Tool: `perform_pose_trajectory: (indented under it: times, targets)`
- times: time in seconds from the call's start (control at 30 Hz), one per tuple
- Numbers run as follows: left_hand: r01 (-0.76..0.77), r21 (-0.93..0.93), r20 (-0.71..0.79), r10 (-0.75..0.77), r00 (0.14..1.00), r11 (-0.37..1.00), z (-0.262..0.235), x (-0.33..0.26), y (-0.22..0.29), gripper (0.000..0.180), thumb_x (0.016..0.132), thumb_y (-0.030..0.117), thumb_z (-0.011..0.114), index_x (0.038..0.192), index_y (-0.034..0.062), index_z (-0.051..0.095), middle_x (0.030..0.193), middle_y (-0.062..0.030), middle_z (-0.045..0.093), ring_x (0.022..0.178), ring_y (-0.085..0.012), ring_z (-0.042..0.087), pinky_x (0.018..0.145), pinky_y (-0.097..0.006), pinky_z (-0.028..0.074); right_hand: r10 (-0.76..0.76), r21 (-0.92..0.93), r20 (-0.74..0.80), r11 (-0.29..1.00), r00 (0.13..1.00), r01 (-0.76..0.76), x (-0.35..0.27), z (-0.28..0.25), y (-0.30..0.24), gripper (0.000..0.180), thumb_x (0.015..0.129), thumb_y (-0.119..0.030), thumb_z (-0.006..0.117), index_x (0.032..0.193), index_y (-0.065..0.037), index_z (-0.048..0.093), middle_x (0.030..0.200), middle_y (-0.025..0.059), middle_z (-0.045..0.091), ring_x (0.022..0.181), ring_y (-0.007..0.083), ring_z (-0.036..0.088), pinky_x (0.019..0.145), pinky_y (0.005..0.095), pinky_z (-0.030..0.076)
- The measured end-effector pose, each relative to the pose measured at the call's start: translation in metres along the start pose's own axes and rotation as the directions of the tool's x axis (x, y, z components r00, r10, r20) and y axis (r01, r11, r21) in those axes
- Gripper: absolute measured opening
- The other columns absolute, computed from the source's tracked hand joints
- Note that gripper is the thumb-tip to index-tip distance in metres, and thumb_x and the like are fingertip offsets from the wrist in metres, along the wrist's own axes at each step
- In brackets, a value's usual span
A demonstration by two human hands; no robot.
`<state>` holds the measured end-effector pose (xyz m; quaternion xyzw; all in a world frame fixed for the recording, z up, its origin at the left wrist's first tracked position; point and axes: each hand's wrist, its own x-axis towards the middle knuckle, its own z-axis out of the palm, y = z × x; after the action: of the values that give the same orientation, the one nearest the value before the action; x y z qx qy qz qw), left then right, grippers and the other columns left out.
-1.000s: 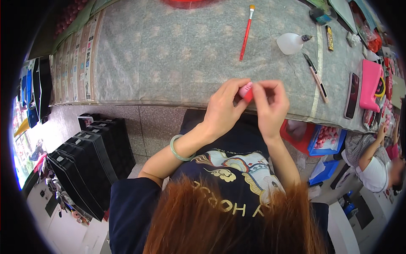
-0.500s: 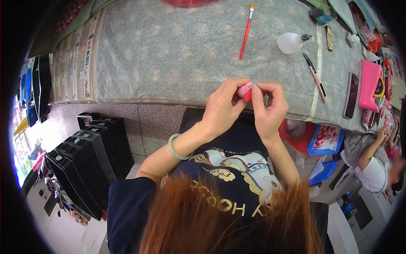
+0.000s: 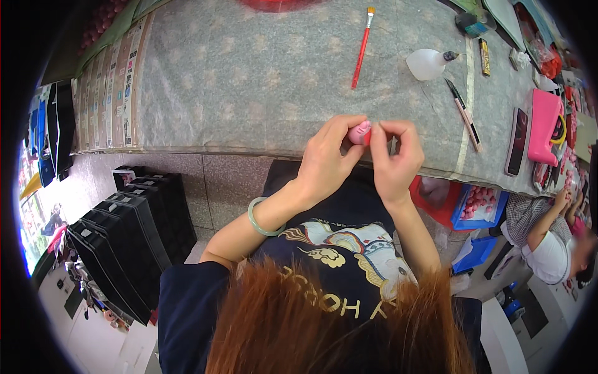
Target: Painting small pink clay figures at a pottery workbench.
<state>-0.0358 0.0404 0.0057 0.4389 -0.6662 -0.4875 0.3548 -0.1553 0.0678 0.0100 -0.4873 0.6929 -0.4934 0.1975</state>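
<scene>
At the tabletop's (image 3: 249, 93) near edge, the left hand (image 3: 330, 153) grips a pink piece (image 3: 358, 133); the right hand (image 3: 397, 159), pinched narrow, meets its red right side.

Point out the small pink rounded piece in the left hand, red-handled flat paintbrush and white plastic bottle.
Small pink rounded piece (image 3: 358, 133), head view: on its exposed side.
Red-handled flat paintbrush (image 3: 362, 50), head view: on its handle.
White plastic bottle (image 3: 426, 64), head view: on its body.

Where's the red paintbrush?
In the head view, the red paintbrush lies on the grey-covered table, right of centre, just left of the white bottle with a dark tip.
</scene>
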Motion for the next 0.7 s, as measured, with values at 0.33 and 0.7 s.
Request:
perform_pose_trajectory:
  times: [0.33, 0.7]
  targets:
    - [-0.034, -0.01, 0.005, 0.034, 0.999, 0.999, -0.002, -0.001, -0.001, 0.034, 0.07, -0.002, 0.063, 0.102, 0.0023, 0.052, 0.091, -0.0126, 0.057, 0.075, -0.025, 0.058, 0.061, -0.03, 0.048, 0.027, 0.012, 0.002, 1.0, 1.0, -0.027, 0.002, 0.0, -0.004, 0.01, 0.074, 0.003, 0.061, 0.077, -0.001, 0.053, 0.072, 0.0048, 0.055, 0.06, 0.0096, 0.049, 0.056, 0.0222, 0.04]
    - [0.027, -0.031, 0.001, -0.027, 1.0, 0.999, -0.002, 0.0, -0.001, 0.036, 0.072, 0.001, 0.067, 0.106, 0.0016, 0.054, 0.095, -0.0095, 0.059, 0.078, -0.014, 0.058, 0.068, -0.025, 0.048, 0.324, 0.372, 0.002, 0.878, 0.946, -0.302, 0.013, -0.009, 0.003, 0.005, 0.082, -0.003, 0.056, 0.086, -0.001, 0.054, 0.075, 0.0027, 0.055, 0.063, 0.0079, 0.051, 0.059, 0.0191, 0.041]
